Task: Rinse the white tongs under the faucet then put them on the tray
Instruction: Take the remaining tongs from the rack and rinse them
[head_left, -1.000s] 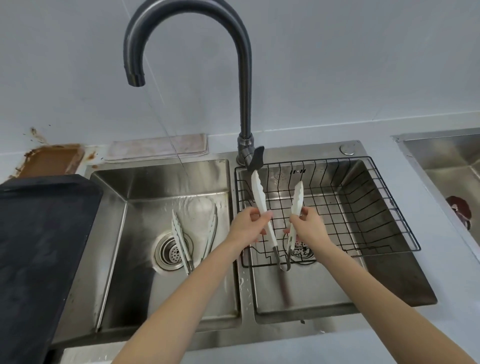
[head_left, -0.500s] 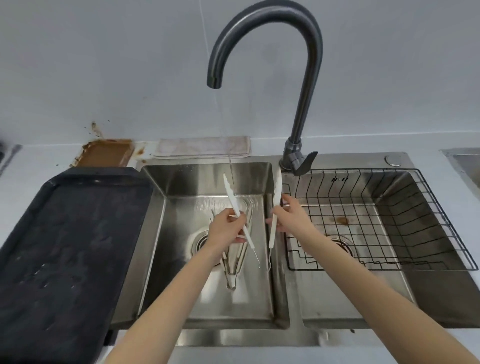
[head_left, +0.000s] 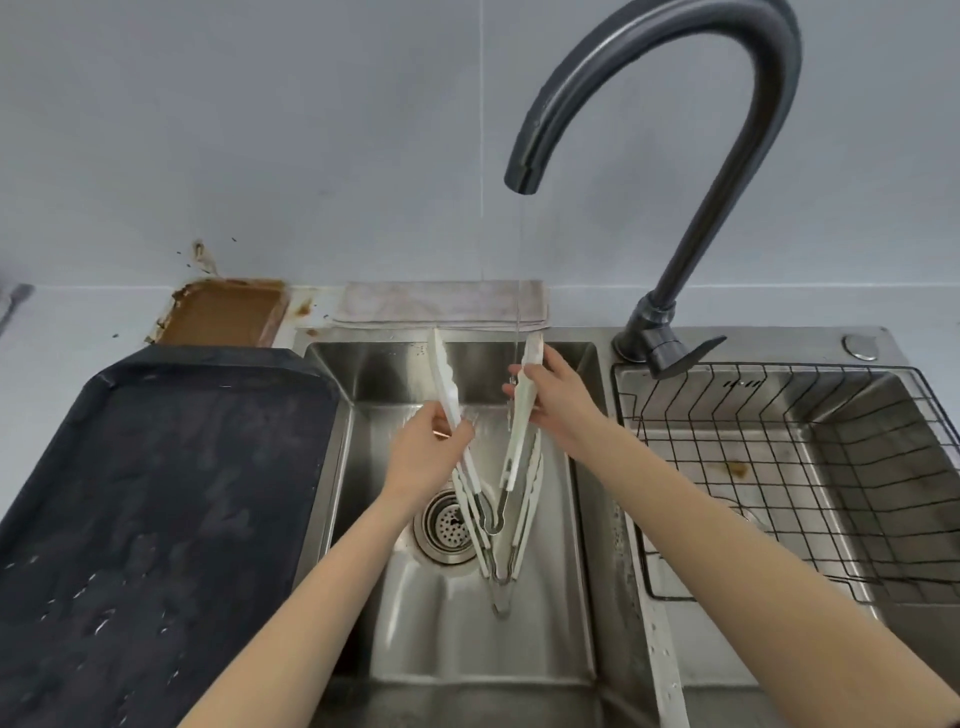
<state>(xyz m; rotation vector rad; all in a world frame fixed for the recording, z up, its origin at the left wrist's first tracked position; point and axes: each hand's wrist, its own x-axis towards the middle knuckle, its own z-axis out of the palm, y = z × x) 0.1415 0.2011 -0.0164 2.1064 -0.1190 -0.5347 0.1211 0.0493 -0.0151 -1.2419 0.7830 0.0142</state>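
1. White tongs (head_left: 511, 415) are being held spread in a V over the left sink basin (head_left: 540, 597), tips pointing up toward the back wall and the metal hinge end hanging low near the drain (head_left: 447, 525).
2. The left hand (head_left: 423, 457) is pinching the left arm of the tongs about midway, fingers curled around it; the right hand (head_left: 558, 400) is gripping the right arm nearer its tip, fingers wrapped on it.
3. The faucet (head_left: 670, 171) is running a thin stream from its spout, and that stream is falling right beside or onto the upper part of the right arm, by the right fingers. I cannot tell whether it is actually wetting the plastic.
4. So the rinse is judged to be just getting under way: the tongs are sitting under the spout, but only one arm is near the water, and the other arm and the hinge look untouched by it.
5. A second pair of tongs (head_left: 501, 571) is lying on the basin floor directly beneath, not in either hand.
6. The dark tray (head_left: 156, 493) is waiting to the left of the sink, wet with scattered droplets and holding nothing visible; placing the tongs there is still to be done.
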